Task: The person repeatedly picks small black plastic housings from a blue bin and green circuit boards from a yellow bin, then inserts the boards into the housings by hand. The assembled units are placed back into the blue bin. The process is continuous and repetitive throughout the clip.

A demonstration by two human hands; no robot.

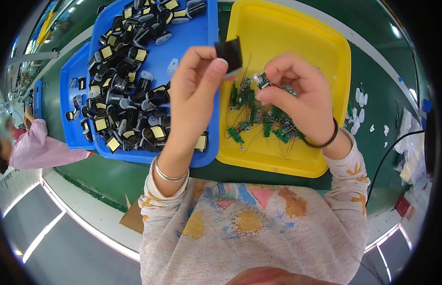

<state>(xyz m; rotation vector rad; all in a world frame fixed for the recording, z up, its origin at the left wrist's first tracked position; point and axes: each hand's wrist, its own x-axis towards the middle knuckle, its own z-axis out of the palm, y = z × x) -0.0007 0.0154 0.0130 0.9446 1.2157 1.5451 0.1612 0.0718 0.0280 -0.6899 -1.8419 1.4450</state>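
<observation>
Black and flat, a squarish piece (229, 54) is pinched between the thumb and fingers of the left hand (191, 85), above the gap between a blue tray (192, 40) and a yellow tray (282, 28). That forearm rises from below, leaning slightly right, with silver bangles (169, 176) at the wrist; the fingers curl behind the piece while the thumb presses its near side. The piece stands tilted, its slightly longer axis running roughly up and down the view, its top edge sloping a little. Over the yellow tray, the right hand (301, 92) comes in from the lower right, wrist bent so that the fingers point left, a dark band (328, 137) around the wrist. Its thumb and forefinger are closed on a small green circuit board (264, 80), whose pale, shiny end points left and up toward the black piece; the two are near but apart. How far the board's long axis runs beneath the fingertips cannot be told. Below the right hand lie more green boards (254, 114) with thin wires, and black housings (121, 85) crowd the blue tray.
</observation>
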